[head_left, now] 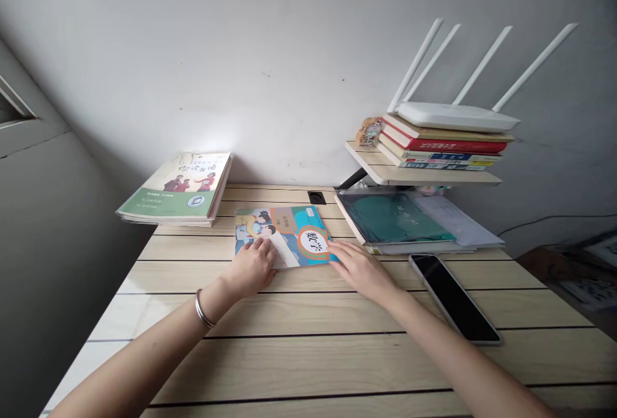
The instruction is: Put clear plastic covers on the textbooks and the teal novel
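Resting both hands on the maths book point(292, 228), which lies flat, cover up, mid-desk point(299, 366). Clock read from the book, 12 toward the wall point(270, 83).

Left hand point(251, 267): between 7 and 8, palm down across the cover's near left part. Fingers together, loosely bent, tips on the cover. Thumb tucked toward the near edge; cannot tell whether it pinches. Silver bangle point(204, 308) on that wrist.

Right hand point(359, 267): at 4. Fingers nearly straight, tips at the cover's right edge. Thumb parted from them, by the near right corner; touching the book, no closed grip seen.

Cover: blue, drawn children at left, large characters in a white, orange-rimmed oval at right.

Around it: book stack point(180, 190) at 10, green cover on top, overhanging the desk's left edge. Black fitting point(317, 197) at 1, set in the desk. Green folder point(400, 215) at 3, pale papers point(465, 222) beside it. Phone point(456, 299) at 4, dark screen up, lying aslant. Shelf point(369, 159) at 2, raised above the folder, bearing piled books point(443, 145); white router point(457, 116) on top, four antennas leaning right.
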The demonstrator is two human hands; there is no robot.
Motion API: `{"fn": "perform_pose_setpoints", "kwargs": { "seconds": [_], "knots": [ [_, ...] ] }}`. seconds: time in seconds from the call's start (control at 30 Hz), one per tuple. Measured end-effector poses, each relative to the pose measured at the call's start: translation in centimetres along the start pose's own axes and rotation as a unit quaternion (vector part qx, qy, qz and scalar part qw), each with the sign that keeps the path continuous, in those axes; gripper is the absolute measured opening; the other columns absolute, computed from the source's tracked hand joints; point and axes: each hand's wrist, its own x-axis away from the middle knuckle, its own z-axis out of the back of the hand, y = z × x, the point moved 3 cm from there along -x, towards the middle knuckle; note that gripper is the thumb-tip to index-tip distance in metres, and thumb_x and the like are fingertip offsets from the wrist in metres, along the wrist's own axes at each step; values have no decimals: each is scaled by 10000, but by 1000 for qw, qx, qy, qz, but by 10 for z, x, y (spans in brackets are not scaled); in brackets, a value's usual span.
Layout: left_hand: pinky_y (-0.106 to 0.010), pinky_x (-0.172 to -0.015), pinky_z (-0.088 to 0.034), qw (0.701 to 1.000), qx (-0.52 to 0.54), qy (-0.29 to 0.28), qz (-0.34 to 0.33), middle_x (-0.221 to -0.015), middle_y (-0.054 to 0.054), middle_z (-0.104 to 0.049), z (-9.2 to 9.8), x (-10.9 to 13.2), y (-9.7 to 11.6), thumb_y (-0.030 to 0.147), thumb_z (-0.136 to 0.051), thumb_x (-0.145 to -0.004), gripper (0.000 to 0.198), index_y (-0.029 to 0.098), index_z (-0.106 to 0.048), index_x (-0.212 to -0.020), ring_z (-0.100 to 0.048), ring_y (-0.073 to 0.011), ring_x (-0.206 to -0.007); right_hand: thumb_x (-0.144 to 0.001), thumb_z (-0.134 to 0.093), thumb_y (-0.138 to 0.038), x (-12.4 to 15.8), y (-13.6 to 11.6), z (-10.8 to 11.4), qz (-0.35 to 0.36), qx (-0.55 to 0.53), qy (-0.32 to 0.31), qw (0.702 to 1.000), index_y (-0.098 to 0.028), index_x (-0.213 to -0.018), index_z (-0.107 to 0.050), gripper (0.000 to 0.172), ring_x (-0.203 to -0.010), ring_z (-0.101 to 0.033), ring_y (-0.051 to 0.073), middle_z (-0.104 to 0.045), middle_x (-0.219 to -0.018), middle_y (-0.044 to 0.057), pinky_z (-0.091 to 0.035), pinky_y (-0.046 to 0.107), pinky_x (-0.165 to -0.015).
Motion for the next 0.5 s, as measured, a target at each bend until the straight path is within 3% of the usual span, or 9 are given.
{"fn": "perform_pose_setpoints", "kwargs": {
  "seconds": [0.1,0.23,0.33,0.5],
  "knots": [
    [-465,-842,-489,999,-30,-41,-12,-1241,-219,-537,3,-6,3,165,-442,-857,411,110,-505,-1260,-509,-325,-1141,-821,-557,-125,-7,1,-16,99,94,-50,989,-145,-1144,-620,330,-1171,-564,282,-636,-1210,143,-503,446,-945],
    [-532,-784,-507,997,-49,-55,-14,-1263,-302,-493,-1,-11,8,92,-415,-828,545,61,-400,-1372,-515,-390,-1134,-808,-483,-15,-8,7,-31,141,130,-79,978,-129,-1218,-587,438,-1173,-569,258,-601,-1258,169,-522,401,-919],
    [-548,-783,-501,999,-41,-35,-9,-1262,-303,-501,-6,-12,6,76,-345,-847,515,69,-420,-1357,-523,-382,-1137,-796,-452,21,-12,9,-30,136,130,-88,978,-148,-1212,-593,471,-1129,-602,236,-620,-1239,147,-535,367,-891],
    [-395,-776,-498,998,46,-42,10,-1075,-200,-635,1,-8,-14,133,-314,-895,378,91,-536,-1198,-624,-269,-940,-822,-477,-49,-25,14,-14,65,93,-144,983,-193,-1134,-649,384,-904,-693,210,-714,-1057,90,-549,321,-798]
  ]
}}
